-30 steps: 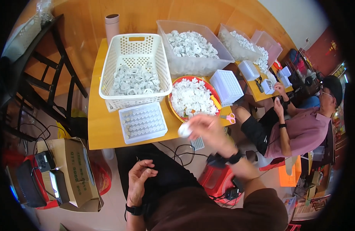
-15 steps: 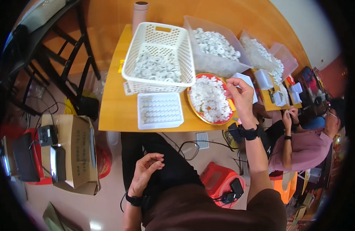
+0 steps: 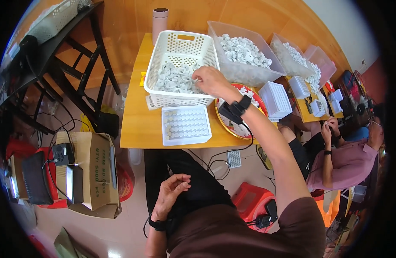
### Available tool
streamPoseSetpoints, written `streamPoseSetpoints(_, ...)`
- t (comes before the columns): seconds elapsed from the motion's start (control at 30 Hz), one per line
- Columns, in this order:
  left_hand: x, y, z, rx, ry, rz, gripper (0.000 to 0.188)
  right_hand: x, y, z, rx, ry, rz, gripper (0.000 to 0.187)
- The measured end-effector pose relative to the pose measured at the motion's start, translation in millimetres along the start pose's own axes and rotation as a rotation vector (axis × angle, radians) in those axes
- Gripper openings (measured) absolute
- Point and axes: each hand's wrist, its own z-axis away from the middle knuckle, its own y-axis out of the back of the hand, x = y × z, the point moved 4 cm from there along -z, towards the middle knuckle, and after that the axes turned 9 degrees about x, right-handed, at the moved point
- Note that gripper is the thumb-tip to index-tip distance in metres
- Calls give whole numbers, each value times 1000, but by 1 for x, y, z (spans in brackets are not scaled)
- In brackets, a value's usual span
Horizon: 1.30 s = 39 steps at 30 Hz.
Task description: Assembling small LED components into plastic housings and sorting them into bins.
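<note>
My right hand (image 3: pixel 213 81) reaches over the right rim of a white perforated plastic basket (image 3: pixel 167 51). Its curled fingertips are at a heap of small white plastic ring-shaped parts (image 3: pixel 174 79); whatever lies between them is hidden. My left hand (image 3: pixel 173 193) hovers above my lap, thumb and fingers drawn together; I cannot make out anything in them. In front of the basket sits a white tray (image 3: pixel 187 141) holding rows of small round pieces. Partly under my right forearm is a red round dish (image 3: pixel 260 104) of small white pieces (image 3: pixel 245 91).
Behind the dish stand a frosted bin (image 3: pixel 266 41) of white parts and a stack of white trays (image 3: pixel 276 101). A pink bottle (image 3: pixel 160 26) is at the back. A cardboard box (image 3: pixel 92 172) sits left on the floor. A person (image 3: pixel 344 165) works at the right.
My right hand has moved left from above the red dish into the white basket. My left hand keeps its pose above my lap. The view has shifted slightly.
</note>
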Motion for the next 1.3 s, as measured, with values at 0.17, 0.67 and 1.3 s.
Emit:
streamPoseSetpoints(0.17, 2, 2, 3, -5, -10, 11, 22, 12, -25, -11, -171, 91, 131, 25)
streamPoseSetpoints(0.67, 1, 10, 4, 1, -28, 53, 23, 1, 17, -19, -88, -300, -414, 16)
streamPoseSetpoints(1.3, 35, -9, -6, 64, -95, 543, 30, -167, 17, 159, 151, 379, -347, 27)
